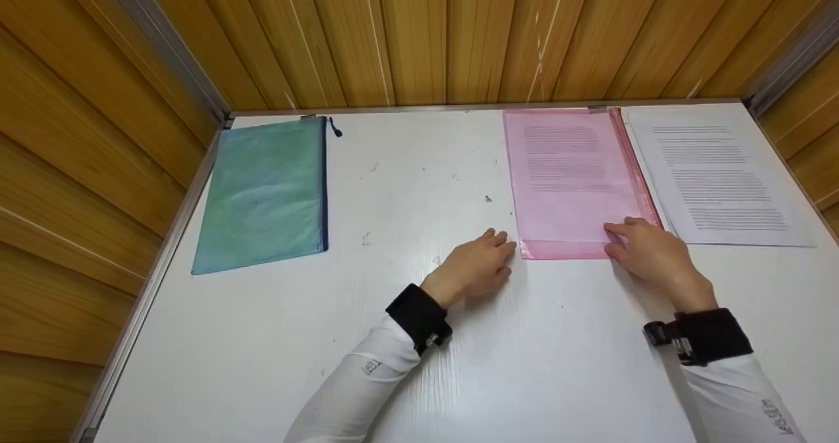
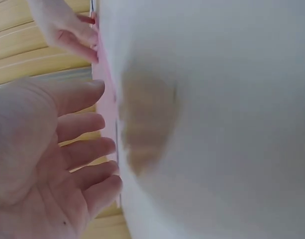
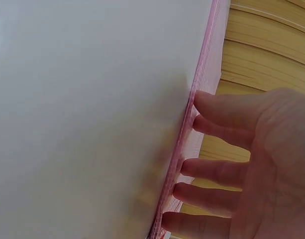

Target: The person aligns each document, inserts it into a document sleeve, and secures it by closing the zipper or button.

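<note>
- White worktop (image 1: 413,194): green folder (image 1: 262,194) left, pink folder (image 1: 570,217) right, papers (image 1: 721,181) farther right.
- Left hand (image 1: 475,263): fingers loose, empty.
- Right hand (image 1: 654,253): fingers straight, touching pink folder's near edge.
- Progress: printed sheet (image 1: 567,158) apparently inside pink folder; papers outside.

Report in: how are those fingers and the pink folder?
Right fingers touching pink folder near its near right corner. Left fingers beside near left corner, holding nothing. Folder flat, no obstruction visible.

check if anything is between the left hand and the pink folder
Nothing visible is. In the head view, the left hand lies close by the lower-left corner of the pink folder; the right hand is at the folder's lower right, out of the way.
</note>
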